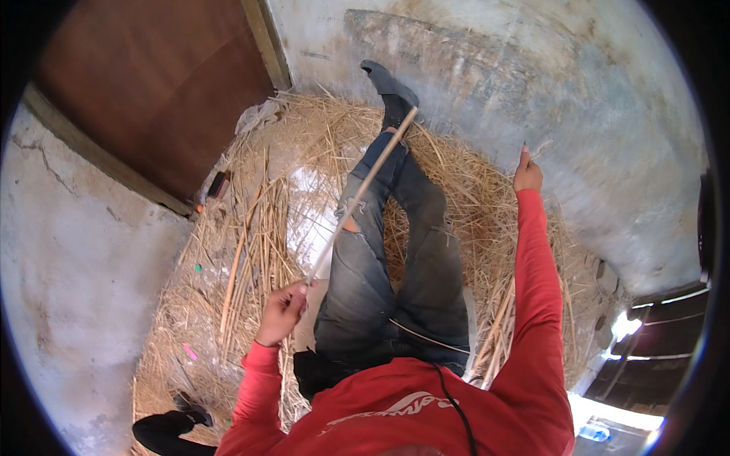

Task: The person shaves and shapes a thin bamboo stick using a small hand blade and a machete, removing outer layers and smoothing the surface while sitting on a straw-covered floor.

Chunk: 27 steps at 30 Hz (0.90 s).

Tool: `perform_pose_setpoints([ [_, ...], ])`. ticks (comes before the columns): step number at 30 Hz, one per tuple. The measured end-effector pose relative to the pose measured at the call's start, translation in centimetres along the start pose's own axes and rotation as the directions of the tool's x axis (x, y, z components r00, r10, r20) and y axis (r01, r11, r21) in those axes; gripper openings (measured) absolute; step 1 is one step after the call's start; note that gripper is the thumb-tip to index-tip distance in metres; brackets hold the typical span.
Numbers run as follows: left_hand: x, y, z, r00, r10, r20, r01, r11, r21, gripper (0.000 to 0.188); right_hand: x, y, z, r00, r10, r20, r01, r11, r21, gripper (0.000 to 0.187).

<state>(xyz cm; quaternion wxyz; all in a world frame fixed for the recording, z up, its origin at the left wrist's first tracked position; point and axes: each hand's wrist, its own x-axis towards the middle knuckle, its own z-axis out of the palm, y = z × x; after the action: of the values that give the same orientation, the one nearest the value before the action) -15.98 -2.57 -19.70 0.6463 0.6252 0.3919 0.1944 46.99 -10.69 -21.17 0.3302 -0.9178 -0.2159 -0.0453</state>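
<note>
My left hand (283, 310) is closed around the near end of a long, pale wooden stick (351, 205). The stick slants up and away across my outstretched legs, and its far end lies over my ankle. Out to the right, near the wall, my right hand (528, 176) is closed with the thumb uppermost. A small dark tip shows above that thumb, and a thin pale strip (543, 147) curls beside it; the rest of what it grips is hidden. Across my lap lies a thin pale strip (430, 336).
Loose straw (471, 182) covers the ground around my legs, with several long sticks (237, 281) on the left. A pale wall (487, 83) stands ahead, a brown door (167, 83) at far left. Another person's dark-clad limb (163, 432) shows at lower left, a plastic bottle (595, 432) at lower right.
</note>
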Motion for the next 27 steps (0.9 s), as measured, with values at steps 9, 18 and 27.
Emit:
perform_pose_setpoints([
  [9, 6.9, 5.3, 4.8, 0.981, 0.170, -0.093, -0.175, 0.983, -0.050, 0.033, -18.7, -17.7, -3.9, 0.760, -0.528, 0.379, 0.428, 0.845, 0.320, 0.055],
  [18, 7.6, 7.0, 7.9, 0.955, 0.248, -0.161, -0.238, 0.968, 0.075, 0.037, -24.9, -20.5, -2.5, 0.584, -0.663, 0.469, 0.647, 0.728, 0.225, 0.064],
  [27, 5.6, 5.7, 8.5, 0.977, 0.160, -0.144, -0.161, 0.987, 0.005, 0.034, -24.8, -19.7, -3.3, 0.489, -0.674, 0.554, 0.625, 0.714, 0.316, 0.064],
])
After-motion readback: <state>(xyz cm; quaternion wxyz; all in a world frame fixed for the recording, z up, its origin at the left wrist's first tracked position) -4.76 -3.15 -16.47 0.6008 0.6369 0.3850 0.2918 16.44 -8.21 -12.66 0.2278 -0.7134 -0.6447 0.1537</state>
